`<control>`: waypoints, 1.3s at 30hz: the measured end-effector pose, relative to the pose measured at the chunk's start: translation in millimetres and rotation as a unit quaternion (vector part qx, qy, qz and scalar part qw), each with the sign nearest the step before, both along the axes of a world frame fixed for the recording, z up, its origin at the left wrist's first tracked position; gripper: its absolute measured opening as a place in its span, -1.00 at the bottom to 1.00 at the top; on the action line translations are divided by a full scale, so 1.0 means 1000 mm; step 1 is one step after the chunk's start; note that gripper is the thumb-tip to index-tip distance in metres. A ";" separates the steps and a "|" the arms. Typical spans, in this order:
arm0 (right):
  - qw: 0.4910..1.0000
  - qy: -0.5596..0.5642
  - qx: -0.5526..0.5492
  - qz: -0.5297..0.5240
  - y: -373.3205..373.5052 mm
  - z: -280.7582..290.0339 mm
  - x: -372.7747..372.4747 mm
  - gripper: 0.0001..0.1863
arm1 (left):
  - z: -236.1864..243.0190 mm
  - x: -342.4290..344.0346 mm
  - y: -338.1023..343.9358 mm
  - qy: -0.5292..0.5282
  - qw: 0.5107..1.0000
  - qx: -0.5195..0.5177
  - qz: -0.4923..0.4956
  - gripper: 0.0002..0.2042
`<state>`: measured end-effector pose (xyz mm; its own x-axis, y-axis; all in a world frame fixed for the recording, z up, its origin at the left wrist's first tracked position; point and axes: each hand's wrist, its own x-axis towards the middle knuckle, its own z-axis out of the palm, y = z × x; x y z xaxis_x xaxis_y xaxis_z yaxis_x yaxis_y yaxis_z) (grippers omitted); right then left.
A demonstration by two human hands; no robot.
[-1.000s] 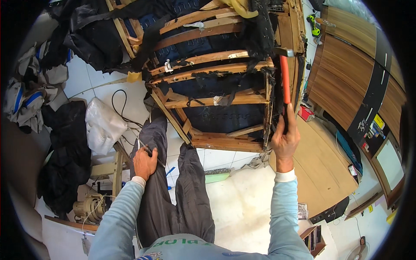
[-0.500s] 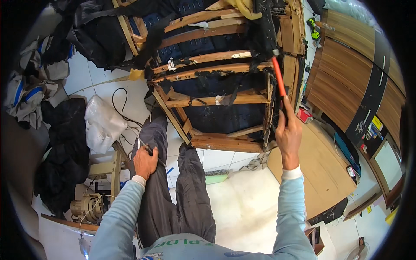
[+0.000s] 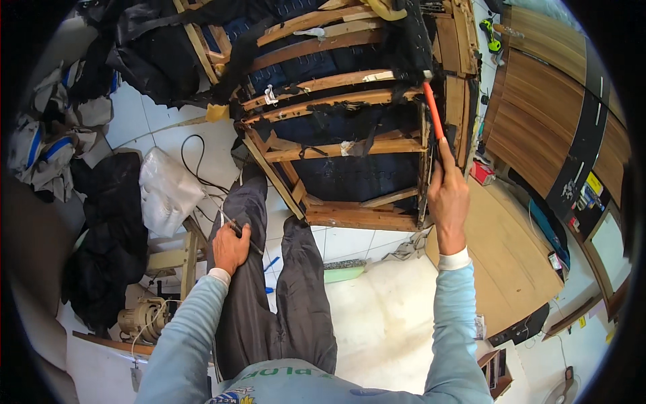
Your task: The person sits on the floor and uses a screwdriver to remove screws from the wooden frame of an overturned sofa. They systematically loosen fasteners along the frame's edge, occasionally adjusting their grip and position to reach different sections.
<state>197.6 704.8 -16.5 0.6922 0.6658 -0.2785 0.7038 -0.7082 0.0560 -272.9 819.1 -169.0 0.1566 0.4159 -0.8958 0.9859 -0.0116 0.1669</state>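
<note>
My right hand (image 3: 449, 202) grips the dark end of a hammer (image 3: 433, 111) with an orange shaft. Its small metal head rests at or just above the right edge of the upturned wooden furniture frame (image 3: 363, 219), against torn black fabric (image 3: 410, 47); contact is unclear. Slats cross the frame, with dark blue cloth (image 3: 356, 178) behind them. Over my left thigh, my left hand (image 3: 231, 248) is closed around a slim metal tool with a dark handle (image 3: 235, 227); its exact kind is hidden by my fingers.
Left of my legs lie a clear plastic bag (image 3: 168, 192), black cloth (image 3: 104, 236) and a black cable (image 3: 192, 168). A motor (image 3: 145, 316) sits at lower left. Brown board (image 3: 498, 256) and a wood-grain cabinet (image 3: 538, 114) stand right. A white sheet (image 3: 383, 310) covers floor nearby.
The whole view has shifted slightly, so the frame appears a little farther right. The hammer head has moved slightly relative to the frame's edge. Both hands keep their grips.
</note>
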 end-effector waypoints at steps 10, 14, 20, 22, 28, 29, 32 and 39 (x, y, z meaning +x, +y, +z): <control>0.929 0.167 0.244 -0.222 -0.010 0.006 -0.050 -0.51 | 0.023 0.003 -0.010 -0.193 0.977 0.081 -0.045 -0.50; 0.840 0.396 0.241 -0.282 -0.052 0.000 -0.154 -0.56 | 0.051 0.033 -0.047 -0.296 0.955 0.023 0.025 -0.60; 0.723 0.579 0.254 -0.278 -0.092 -0.006 -0.286 -0.50 | 0.097 0.067 -0.094 -0.239 0.931 -0.203 0.185 -0.49; 0.699 0.598 0.243 -0.307 -0.108 0.006 -0.296 -0.40 | 0.113 0.066 -0.108 -0.294 0.922 -0.174 0.183 -0.49; 0.735 0.539 0.285 -0.296 -0.169 0.018 -0.327 -0.29 | 0.141 0.056 -0.131 -0.281 0.908 -0.310 -0.001 -0.46; 0.703 0.547 0.265 -0.369 -0.181 0.019 -0.331 -0.30 | 0.143 0.052 -0.124 -0.268 0.903 -0.332 -0.058 -0.46; 0.586 0.520 0.274 -0.558 -0.171 0.044 -0.352 -0.40 | 0.175 0.019 -0.077 -0.261 0.866 -0.195 -0.378 -0.34; 0.417 0.363 0.296 -0.779 -0.157 0.024 -0.445 -0.27 | 0.218 -0.031 0.102 -0.110 0.709 -0.354 -0.600 -0.46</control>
<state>-247.2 548.2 7.2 0.2891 -0.3334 -0.8974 -0.9570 -0.0755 -0.2803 -304.3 921.1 48.7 0.1855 -0.6775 -0.7117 0.2858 -0.6558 0.6988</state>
